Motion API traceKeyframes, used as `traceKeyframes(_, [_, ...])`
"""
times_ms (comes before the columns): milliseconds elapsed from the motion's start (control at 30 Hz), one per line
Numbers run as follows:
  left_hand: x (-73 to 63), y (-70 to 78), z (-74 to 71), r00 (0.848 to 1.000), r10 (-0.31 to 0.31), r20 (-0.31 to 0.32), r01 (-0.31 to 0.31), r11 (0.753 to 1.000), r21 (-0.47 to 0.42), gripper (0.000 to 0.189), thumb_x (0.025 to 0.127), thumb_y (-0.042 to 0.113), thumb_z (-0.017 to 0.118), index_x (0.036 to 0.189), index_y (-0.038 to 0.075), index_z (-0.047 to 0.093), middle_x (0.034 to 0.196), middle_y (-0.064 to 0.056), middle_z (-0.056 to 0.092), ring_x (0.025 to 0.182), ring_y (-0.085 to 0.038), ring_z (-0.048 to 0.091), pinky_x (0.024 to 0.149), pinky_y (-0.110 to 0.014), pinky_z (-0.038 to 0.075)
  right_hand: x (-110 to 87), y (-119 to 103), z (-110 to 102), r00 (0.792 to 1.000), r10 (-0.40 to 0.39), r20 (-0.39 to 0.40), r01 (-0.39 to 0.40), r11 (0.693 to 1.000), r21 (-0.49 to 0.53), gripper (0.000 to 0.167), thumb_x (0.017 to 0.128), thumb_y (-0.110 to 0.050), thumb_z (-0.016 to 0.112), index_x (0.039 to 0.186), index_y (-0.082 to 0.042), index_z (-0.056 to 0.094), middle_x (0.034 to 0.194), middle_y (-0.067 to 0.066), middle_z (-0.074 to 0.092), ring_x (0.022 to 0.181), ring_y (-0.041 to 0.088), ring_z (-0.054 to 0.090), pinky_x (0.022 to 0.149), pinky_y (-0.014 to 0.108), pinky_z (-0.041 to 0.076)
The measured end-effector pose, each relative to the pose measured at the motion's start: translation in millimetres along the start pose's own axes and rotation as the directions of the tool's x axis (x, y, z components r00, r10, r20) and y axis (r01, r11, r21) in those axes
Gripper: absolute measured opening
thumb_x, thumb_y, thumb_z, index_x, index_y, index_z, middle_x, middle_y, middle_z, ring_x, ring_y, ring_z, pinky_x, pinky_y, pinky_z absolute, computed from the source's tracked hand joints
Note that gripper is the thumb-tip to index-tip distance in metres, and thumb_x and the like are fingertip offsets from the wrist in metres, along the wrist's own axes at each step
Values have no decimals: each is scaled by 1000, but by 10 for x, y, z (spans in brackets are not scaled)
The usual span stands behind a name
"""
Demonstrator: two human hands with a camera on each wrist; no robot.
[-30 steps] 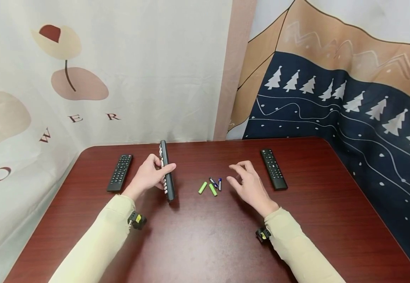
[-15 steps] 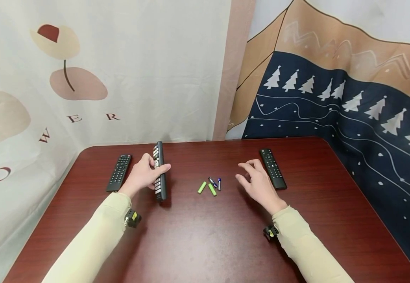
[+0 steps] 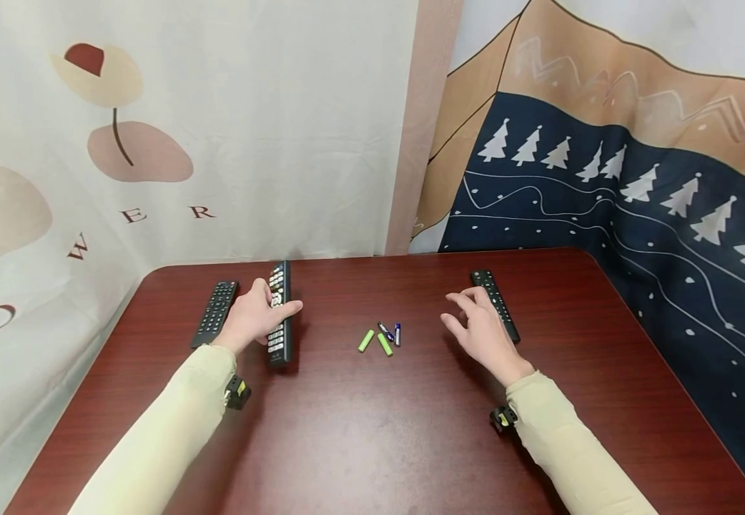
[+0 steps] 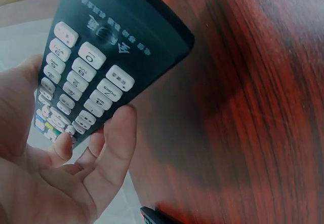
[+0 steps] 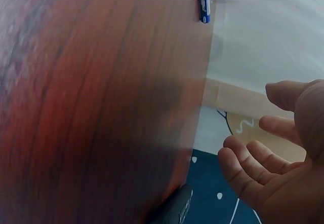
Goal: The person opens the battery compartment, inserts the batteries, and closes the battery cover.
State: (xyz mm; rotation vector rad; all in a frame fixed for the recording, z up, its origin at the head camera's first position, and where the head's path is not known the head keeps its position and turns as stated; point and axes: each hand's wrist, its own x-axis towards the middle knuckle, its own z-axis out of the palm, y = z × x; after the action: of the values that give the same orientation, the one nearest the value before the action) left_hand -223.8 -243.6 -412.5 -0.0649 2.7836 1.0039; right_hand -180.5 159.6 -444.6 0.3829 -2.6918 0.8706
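My left hand (image 3: 250, 316) grips a black remote control (image 3: 279, 336) with pale buttons by its long edges, thumb on the right side and fingers on the left. In the left wrist view the remote (image 4: 109, 41) is tilted, its button face toward the camera. Its shadow falls on the table to the right. My right hand (image 3: 480, 330) hovers with loosely bent fingers and holds nothing, overlapping a second black remote (image 3: 496, 300) in the head view. Between the hands lie two green batteries (image 3: 385, 345) and two blue-and-silver batteries (image 3: 397, 335).
A third black remote (image 3: 216, 311) lies at the left, beside the left hand. The dark red wooden table (image 3: 359, 443) ends at the back against a pale curtain (image 3: 282, 143). A navy tree-patterned cloth (image 3: 604, 207) hangs along the right side.
My left hand has shifted left and turned the remote, so more of its button face shows. My right hand has drawn away to the right, toward the remote there. The batteries stay put.
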Motion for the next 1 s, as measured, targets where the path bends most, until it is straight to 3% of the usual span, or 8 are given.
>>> traceKeyframes(267, [15, 12, -19, 1000, -23, 6, 22, 993, 114, 59, 93, 48, 70, 112, 1, 39, 91, -19, 60, 55, -27, 66, 54, -41, 59, 2, 88, -62, 1000, 19, 6, -19, 1000, -21, 39, 96, -14, 74, 131, -1, 66, 126, 21, 53, 95, 29, 62, 81, 45, 55])
traceKeyframes(533, [36, 8, -22, 1000, -12, 3, 11, 968, 249, 76, 95, 48, 67, 134, -9, 36, 104, -32, 65, 52, -27, 64, 56, -41, 55, -8, 165, -122, 997, 67, 25, -66, 997, -38, 40, 97, -15, 72, 132, 0, 65, 130, 24, 51, 93, 31, 62, 81, 47, 56])
traceKeyframes(667, [49, 3, -22, 1000, -11, -3, 11, 953, 302, 85, 95, 48, 67, 142, -14, 32, 106, -34, 65, 72, -37, 69, 71, -50, 56, -5, 197, -157, 995, 90, 34, -88, 994, -63, 40, 98, -16, 71, 133, 1, 64, 130, 26, 50, 91, 33, 61, 81, 48, 55])
traceKeyframes(800, [72, -14, -9, 1000, -16, -11, 19, 941, 337, 89, 94, 48, 68, 145, -15, 30, 115, -37, 63, 97, -47, 67, 83, -57, 55, 2, 222, -193, 993, 114, 43, -111, 991, -81, 39, 99, -17, 70, 133, 2, 64, 129, 25, 51, 102, 37, 61, 87, 51, 55])
traceKeyframes(1000, [118, -49, 4, 999, -33, -11, 35, 933, 358, 92, 94, 47, 69, 147, -16, 28, 121, -39, 61, 102, -48, 65, 86, -59, 55, 6, 266, -234, 989, 135, 55, -129, 986, -106, 40, 99, -17, 70, 132, 4, 63, 128, 27, 51, 113, 42, 56, 95, 55, 52])
